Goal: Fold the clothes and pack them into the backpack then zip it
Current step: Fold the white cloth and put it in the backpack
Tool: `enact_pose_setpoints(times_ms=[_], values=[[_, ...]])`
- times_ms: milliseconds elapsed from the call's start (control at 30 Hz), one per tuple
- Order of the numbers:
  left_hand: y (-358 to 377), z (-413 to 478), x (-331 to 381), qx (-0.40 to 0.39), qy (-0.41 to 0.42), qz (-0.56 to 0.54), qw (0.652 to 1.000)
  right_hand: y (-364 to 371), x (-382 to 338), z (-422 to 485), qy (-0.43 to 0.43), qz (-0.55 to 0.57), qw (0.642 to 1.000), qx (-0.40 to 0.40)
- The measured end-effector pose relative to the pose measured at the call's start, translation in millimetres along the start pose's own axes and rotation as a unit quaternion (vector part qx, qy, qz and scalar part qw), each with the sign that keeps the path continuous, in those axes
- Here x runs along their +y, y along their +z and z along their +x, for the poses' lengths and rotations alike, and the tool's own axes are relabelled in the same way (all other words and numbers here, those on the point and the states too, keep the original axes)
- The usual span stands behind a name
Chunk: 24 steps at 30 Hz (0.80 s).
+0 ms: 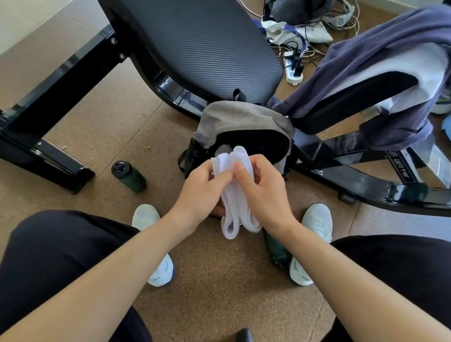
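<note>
A grey backpack (240,120) stands on the cork floor against the bench frame, its top unzipped and its dark inside showing. Just in front of its mouth both hands hold a bundle of white socks (237,210), folded over with the ends hanging down. My left hand (202,188) pinches the bundle from the left. From the right, my right hand (262,194) grips it, fingers curled over the top. A purple garment (386,63) and a white one (422,62) hang over the black seat pad at the right.
A black weight bench (165,15) stretches across the back left, its frame on the floor. A dark green bottle (130,175) lies left of the backpack and another sits by my right shoe. A power strip (293,69), cables and a second grey bag (296,0) lie behind.
</note>
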State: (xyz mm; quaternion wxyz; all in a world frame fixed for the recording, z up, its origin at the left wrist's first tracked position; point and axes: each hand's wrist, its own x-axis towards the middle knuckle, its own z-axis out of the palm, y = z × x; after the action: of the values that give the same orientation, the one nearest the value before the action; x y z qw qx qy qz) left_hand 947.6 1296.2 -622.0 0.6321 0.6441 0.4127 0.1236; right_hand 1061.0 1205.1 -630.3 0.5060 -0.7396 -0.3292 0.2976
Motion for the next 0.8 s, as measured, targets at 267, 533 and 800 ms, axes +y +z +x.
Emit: enact_pose_setpoints(times_ms=[267,533,800], values=[[-9,0,8,-0.054,-0.043,-0.067,0.995,-1,7,-3,-0.042,-0.085,0.994,-0.06],[-20,12,-2,0.126,-0.021,-0.011,0.992,-31,-2,16,0.179,0.283,0.94,-0.064],[-28,16,-8,-0.033,-0.172,-0.186,0.967,-36,5,24,0.227,0.37,0.898,-0.078]])
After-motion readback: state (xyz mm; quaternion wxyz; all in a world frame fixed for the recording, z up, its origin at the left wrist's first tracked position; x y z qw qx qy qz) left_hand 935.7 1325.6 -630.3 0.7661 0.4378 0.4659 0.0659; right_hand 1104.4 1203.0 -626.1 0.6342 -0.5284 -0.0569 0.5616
